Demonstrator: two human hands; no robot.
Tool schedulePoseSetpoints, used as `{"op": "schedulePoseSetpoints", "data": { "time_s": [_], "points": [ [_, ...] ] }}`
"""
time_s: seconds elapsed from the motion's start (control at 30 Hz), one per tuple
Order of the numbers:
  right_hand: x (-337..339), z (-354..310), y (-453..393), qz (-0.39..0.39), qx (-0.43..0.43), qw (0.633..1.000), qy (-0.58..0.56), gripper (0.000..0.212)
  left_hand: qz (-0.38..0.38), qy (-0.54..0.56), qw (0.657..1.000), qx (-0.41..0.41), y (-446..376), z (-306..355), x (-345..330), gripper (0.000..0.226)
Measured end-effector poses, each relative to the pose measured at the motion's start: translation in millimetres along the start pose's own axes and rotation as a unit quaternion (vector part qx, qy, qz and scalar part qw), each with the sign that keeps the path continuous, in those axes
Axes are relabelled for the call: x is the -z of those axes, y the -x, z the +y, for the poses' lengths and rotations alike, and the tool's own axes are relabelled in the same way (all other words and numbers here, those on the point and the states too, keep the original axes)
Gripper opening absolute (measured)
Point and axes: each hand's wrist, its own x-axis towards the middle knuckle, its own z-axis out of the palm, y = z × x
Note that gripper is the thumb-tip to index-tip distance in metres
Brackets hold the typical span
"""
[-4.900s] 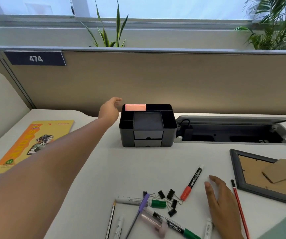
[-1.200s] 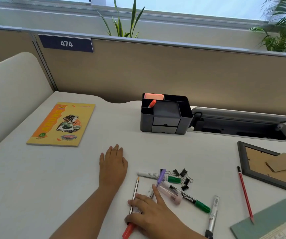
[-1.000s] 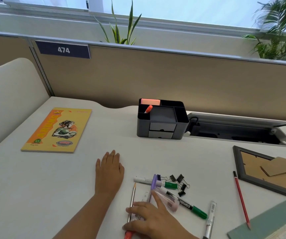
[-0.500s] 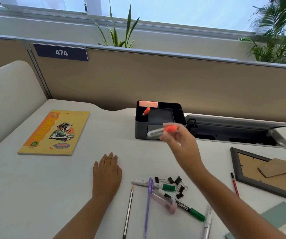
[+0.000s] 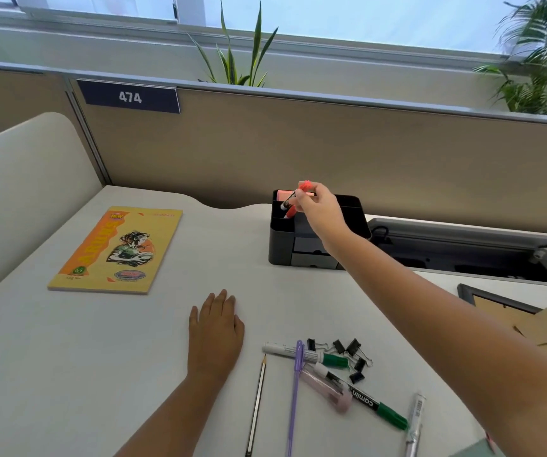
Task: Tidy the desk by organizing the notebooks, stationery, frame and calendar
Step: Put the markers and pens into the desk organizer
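While the left hand just lies flat and open on the desk, the right hand has its grip pinched on a red-capped marker, tipped cap-up right over the black organizer, so we're mid-way through stashing stationery. Another red marker sits in the slot just below the grip. Next move, I'd guess: line the tip up with that slot and let go. The other pens and binder clips are well back toward the person, the yellow notebook off to the left.
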Motion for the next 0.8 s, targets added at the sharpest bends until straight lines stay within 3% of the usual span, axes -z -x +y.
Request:
{"op": "schedulePoseSetpoints", "data": {
  "time_s": [0.17,0.43,0.67,0.8],
  "points": [
    [1.8,5.3,-6.0,-0.002,-0.050,0.998,0.025,0.053,0.001,0.003,1.000,-0.004,-1.0,-1.7,-1.4,0.049],
    [48.8,11.1,85.0,-0.127,0.007,0.972,0.198,0.029,0.019,0.016,1.000,-0.006,-3.4,-6.7,-3.0,0.050],
    [99.1,55.9,184.7,-0.220,-0.028,0.912,0.345,0.021,0.040,0.045,0.998,-0.024,8.7,-7.4,-1.9,0.047],
    [114.9,68.1,230.7,-0.360,-0.034,0.823,0.439,0.029,0.034,0.045,0.998,-0.029,23.7,-2.2,-4.4,0.047]
  ]
}}
